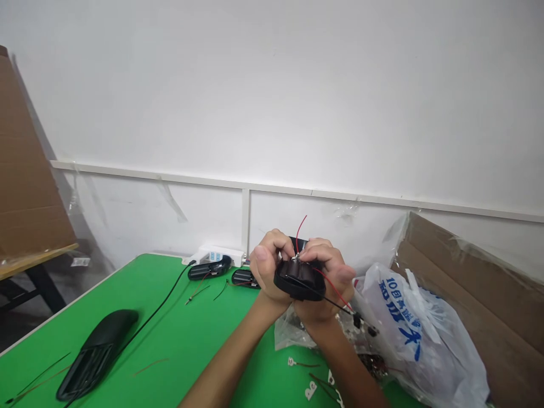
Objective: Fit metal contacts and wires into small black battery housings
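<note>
Head view, left hand (268, 262) and right hand (330, 265), fingers clamped around a black casing (300, 288), red wire (299, 228) rising between them, green table (191, 345) below.

I record a green worktop (229, 317). Landmark: a large black casing (102, 343) lying on it. Left of the casing, loose thin wires (42, 374); just right, one brown wire (149, 365) and a black cable (158, 311). Beyond it, toward the wall, two smaller black casings (208, 269). Well right, white tabs (311, 390) and a clear bag (289, 337).
</note>
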A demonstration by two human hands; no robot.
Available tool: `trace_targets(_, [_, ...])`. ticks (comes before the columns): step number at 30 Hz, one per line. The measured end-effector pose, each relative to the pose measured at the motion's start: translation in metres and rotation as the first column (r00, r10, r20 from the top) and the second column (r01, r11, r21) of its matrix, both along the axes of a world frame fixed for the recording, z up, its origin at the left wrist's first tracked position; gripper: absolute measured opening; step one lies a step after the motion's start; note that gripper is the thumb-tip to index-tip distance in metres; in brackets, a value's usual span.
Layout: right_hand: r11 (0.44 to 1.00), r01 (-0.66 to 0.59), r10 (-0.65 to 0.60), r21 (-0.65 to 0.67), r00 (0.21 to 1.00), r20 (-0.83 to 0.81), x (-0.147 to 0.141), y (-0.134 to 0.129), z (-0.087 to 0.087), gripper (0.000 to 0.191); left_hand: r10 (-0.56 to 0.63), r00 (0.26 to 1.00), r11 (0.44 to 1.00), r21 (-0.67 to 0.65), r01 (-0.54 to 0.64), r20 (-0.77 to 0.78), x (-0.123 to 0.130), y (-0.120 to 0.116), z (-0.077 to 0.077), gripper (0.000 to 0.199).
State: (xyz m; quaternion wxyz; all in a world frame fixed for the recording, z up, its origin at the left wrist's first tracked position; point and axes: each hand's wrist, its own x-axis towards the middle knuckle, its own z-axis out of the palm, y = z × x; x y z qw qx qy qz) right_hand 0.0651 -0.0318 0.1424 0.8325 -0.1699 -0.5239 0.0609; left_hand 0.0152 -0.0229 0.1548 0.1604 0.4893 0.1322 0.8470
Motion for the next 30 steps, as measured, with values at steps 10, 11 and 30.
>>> trace_targets(10, [0.998, 0.000, 0.001, -0.059, 1.000, 0.021, 0.0004, 0.0014, -0.0065, 0.061, 0.045, 0.999, 0.999, 0.005, -0.045, -0.020, -0.0002, 0.0031, -0.0033, 0.063])
trace_targets(11, [0.998, 0.008, -0.007, -0.066, 1.000, 0.020, 0.0005, 0.0013, -0.0069, 0.062, 0.051, 0.999, 0.999, 0.006, -0.050, -0.011, 0.0003, 0.0029, -0.0031, 0.062])
trace_targets(30, [0.998, 0.008, -0.007, -0.060, 1.000, 0.029, 0.0035, -0.0012, -0.0071, 0.061, 0.008, 1.000, 0.998, -0.056, -0.007, 0.010, 0.0048, -0.0021, 0.0003, 0.062])
